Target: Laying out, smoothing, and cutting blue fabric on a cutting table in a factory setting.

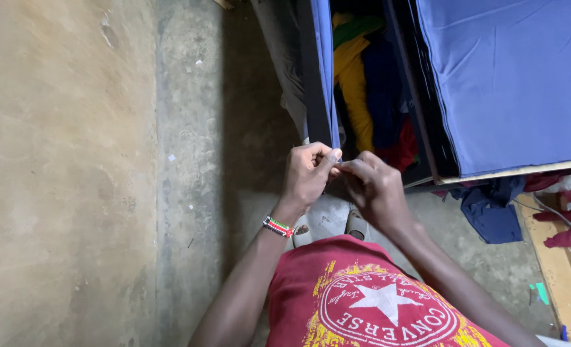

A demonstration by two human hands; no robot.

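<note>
Hands first: we look down and see both of them meet near the middle of the picture. Our left hand [308, 173] is curled shut, and its thumb and finger pinch the bottom edge of a hanging blue cloth strip [325, 77]. Our right hand [374, 186] sits just at 3 o'clock from the left one, and the two touch at the fingertips. The right fingers are bent in and pinch at the same spot, but what sits between them is too small for us to tell.

The blue strip runs up from our fingers toward 12 o'clock, along a dark frame. Just to the right of it, yellow cloth [355, 90] hangs in a dark gap, with dark blue cloth beside it and a bit of red cloth [402, 149] lower down. At 2 o'clock we see a big flat blue sheet [510, 77] stretched over a board.

On our left wrist is a bead band [278, 226] in red, green and white. At 6 o'clock is our red shirt [362, 302] with a yellow and white round print. The gray floor [189, 160] fills the 9 o'clock side. At 4 o'clock a dark blue rag [491, 209] lies on the ground, next to a wooden plank [559, 270].
</note>
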